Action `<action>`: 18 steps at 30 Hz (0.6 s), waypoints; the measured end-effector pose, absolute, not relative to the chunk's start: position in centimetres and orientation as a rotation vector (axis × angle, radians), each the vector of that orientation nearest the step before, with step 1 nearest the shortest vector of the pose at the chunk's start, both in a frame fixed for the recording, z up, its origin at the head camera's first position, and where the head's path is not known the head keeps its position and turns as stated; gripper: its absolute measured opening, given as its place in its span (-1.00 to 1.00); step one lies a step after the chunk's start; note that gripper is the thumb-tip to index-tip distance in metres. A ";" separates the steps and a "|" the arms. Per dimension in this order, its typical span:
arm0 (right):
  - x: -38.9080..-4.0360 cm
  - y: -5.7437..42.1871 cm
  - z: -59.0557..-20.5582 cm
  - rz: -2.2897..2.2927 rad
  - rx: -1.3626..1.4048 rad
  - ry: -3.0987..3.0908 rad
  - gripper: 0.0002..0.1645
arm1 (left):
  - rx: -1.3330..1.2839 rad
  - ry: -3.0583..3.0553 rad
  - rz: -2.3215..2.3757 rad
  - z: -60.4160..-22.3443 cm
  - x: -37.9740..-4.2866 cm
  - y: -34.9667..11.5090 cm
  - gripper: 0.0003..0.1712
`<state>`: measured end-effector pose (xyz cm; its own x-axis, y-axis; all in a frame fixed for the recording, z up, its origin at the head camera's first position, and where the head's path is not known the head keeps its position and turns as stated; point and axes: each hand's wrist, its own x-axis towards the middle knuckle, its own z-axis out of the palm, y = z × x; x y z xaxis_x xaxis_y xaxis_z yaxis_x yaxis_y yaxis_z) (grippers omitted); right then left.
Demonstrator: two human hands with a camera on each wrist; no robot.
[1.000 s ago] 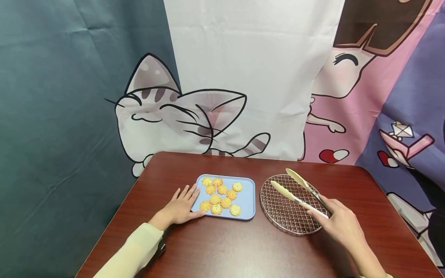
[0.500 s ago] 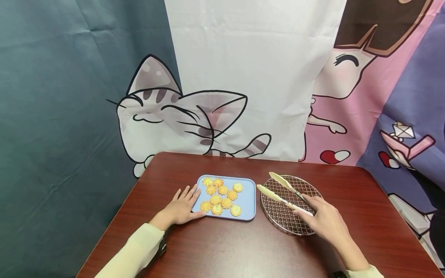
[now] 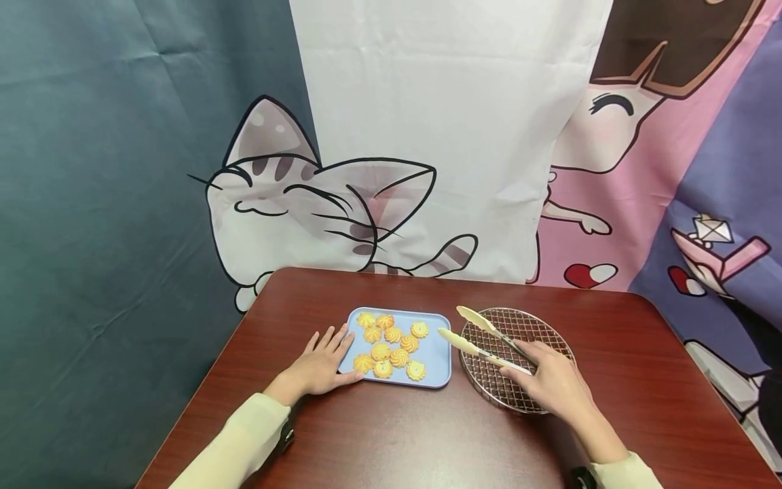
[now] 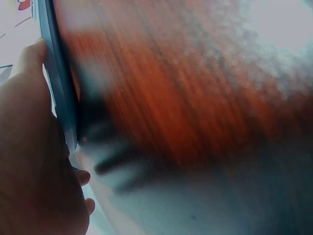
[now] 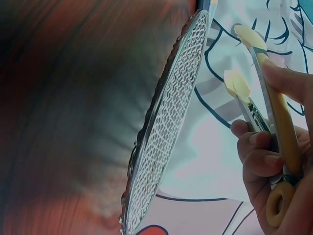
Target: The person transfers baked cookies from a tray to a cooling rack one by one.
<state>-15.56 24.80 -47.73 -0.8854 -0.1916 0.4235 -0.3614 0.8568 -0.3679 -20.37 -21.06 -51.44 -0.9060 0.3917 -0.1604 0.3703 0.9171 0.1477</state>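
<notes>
My left hand (image 3: 318,363) rests at the left edge of a blue tray (image 3: 435,353), fingers spread and thumb on the near rim. Several yellow swirled cookies (image 3: 399,358) lie on that tray. In my right hand (image 3: 552,380) I hold tongs (image 3: 489,356) with cream tips, their arms apart and nothing between them. The tips hang over the gap between the tray and a round wire rack (image 3: 552,333), one tip above the tray's right edge. The right wrist view shows fingers and thumb wrapped around the tongs (image 5: 279,117), above the rack (image 5: 168,117).
Tray and rack stand side by side on a reddish-brown wooden table (image 3: 391,435). A printed cloth backdrop (image 3: 489,136) hangs behind the table's far edge.
My right hand has moved left with the tongs, bringing their tips from over the rack to the tray's right edge. The left hand and the cookies stay where they were.
</notes>
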 end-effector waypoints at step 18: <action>-17.4 23.1 -47.8 0.620 0.451 -2.778 -0.28 | 0.577 2.889 0.184 -51.5 -20.3 -21.1 0.10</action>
